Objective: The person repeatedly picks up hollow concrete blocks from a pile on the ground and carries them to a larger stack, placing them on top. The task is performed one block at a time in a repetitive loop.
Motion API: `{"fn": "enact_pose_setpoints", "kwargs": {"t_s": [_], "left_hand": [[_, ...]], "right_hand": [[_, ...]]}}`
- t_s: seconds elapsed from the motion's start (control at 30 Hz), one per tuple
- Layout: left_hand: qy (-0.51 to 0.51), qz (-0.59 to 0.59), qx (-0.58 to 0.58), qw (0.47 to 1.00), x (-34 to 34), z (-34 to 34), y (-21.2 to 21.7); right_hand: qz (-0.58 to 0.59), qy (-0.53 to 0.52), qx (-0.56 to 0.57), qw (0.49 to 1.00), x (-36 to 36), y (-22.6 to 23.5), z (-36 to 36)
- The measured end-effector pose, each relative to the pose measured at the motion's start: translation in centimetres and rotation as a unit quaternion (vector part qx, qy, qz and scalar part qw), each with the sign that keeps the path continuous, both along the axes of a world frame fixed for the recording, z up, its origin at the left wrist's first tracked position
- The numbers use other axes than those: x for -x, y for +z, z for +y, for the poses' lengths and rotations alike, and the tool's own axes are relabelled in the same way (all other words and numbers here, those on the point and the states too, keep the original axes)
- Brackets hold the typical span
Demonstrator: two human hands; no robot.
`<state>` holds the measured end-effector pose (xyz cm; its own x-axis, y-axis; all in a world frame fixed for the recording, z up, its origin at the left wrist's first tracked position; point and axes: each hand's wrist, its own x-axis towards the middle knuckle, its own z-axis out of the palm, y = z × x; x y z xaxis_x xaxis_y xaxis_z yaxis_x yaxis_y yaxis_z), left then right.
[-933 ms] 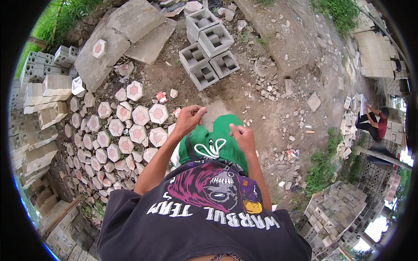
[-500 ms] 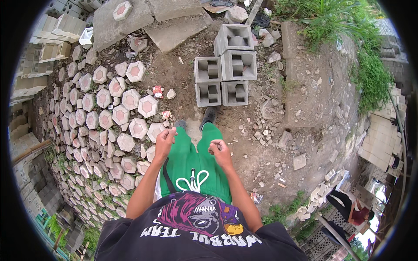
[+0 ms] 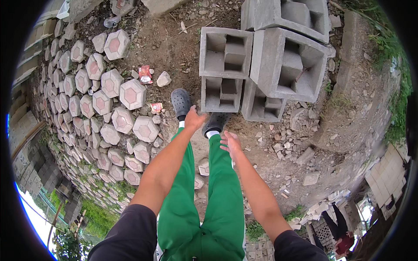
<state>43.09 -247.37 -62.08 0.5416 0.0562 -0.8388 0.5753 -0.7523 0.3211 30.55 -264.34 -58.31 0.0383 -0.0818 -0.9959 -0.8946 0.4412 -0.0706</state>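
My left hand (image 3: pixel 194 119) hangs over my shoes with its fingers loosely stretched, holding nothing. To its right and a little nearer, my right hand (image 3: pixel 231 144) is also bare, its fingers apart and pointing left. Just beyond both hands stand several grey hollow concrete blocks, stacked with their openings toward me. Closest to the left hand is the lower left block (image 3: pixel 228 87), a short gap from the fingers. Another block (image 3: pixel 235 53) rests on top of it, and a larger-looking block (image 3: pixel 266 65) sits to the right. Neither hand touches a block.
Rows of hexagonal pavers (image 3: pixel 132 94) cover the ground at left. My grey clogs (image 3: pixel 180 103) stand at the stack's foot. Rubble (image 3: pixel 283 145) and a concrete ledge (image 3: pixel 344 82) lie to the right, red wrappers (image 3: pixel 145 74) at left. Another person (image 3: pixel 344 242) is far at lower right.
I have bent forward toward the blocks, which now look larger and closer. Both hands have reached out and down, and their curled fingers have opened.
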Motion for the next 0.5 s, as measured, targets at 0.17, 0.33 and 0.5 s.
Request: {"fn": "enact_pose_setpoints", "kwargs": {"t_s": [0.17, 0.33, 0.5], "left_hand": [[-0.091, -0.037, -0.064, 0.993, -5.5, -3.5, -6.8], [-0.106, -0.039, -0.108, 0.988, -7.1, -4.7, -7.7], [-0.130, -0.036, -0.110, 0.985, -7.3, -4.1, -9.0]], "right_hand": [[0.002, -0.232, -0.004, 0.973, -4.1, -9.8, -1.0], [0.038, -0.322, -0.004, 0.946, -7.0, -14.7, -0.5], [0.037, -0.410, 0.024, 0.911, -6.3, -18.4, -0.8]]}}
